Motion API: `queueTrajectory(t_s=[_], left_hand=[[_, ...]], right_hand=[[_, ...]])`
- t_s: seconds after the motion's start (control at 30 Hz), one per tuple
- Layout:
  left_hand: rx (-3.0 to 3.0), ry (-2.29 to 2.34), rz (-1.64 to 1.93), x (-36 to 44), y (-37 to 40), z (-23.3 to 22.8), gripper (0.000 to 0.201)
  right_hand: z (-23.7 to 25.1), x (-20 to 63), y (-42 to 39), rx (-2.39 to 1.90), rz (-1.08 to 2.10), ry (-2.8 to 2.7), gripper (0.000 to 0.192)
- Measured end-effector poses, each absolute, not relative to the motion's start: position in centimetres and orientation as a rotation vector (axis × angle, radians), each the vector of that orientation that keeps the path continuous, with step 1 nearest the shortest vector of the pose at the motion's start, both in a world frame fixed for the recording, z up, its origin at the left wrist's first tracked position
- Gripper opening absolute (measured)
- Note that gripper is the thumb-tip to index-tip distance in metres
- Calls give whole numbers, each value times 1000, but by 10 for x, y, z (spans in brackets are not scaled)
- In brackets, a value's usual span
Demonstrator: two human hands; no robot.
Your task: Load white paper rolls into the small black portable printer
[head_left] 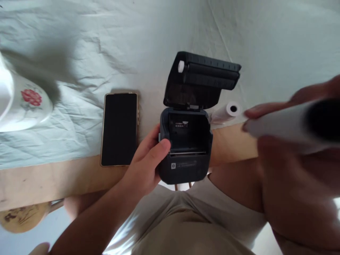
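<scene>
My left hand (145, 161) grips the left side of a black portable label printer (187, 173), its thumb over the edge of the paper bay. The printer's lid (193, 94) stands raised, with a dark roller and a white gear at its far end. No roll shows inside the bay. On the right, close to the camera, my right hand (292, 170) holds a white paper roll (281, 122) between its fingers. That roll's near end looks dark, and it and the hand are blurred. A smaller white paper roll (220, 114) lies on the cloth just right of the printer.
A phone (120, 129) with a dark screen lies left of the printer, near the table edge. At far left is a white cup (29, 99) with a red flower. A wrinkled pale cloth (127, 42) covers the table behind a wooden front edge (66, 180). A round stool (25, 217) stands below.
</scene>
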State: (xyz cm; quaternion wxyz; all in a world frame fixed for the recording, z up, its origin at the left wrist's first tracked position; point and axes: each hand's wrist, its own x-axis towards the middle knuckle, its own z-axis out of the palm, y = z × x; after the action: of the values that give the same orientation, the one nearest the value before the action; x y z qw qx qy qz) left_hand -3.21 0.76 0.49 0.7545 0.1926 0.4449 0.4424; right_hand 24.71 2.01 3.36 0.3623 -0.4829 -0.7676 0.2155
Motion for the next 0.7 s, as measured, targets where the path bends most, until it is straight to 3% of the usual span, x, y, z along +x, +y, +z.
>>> queueTrajectory(t_s=[0.27,0.63,0.7], left_hand=[[468,923,951,-31,4,7,43],[457,887,957,-35,5,3,67],[495,936,948,-37,3,2,69]], right_hand=[[19,164,35,-1104,260,-2051,18],[38,157,19,-815,376,-2261,9],[36,160,20,-793,409,-2214,17]])
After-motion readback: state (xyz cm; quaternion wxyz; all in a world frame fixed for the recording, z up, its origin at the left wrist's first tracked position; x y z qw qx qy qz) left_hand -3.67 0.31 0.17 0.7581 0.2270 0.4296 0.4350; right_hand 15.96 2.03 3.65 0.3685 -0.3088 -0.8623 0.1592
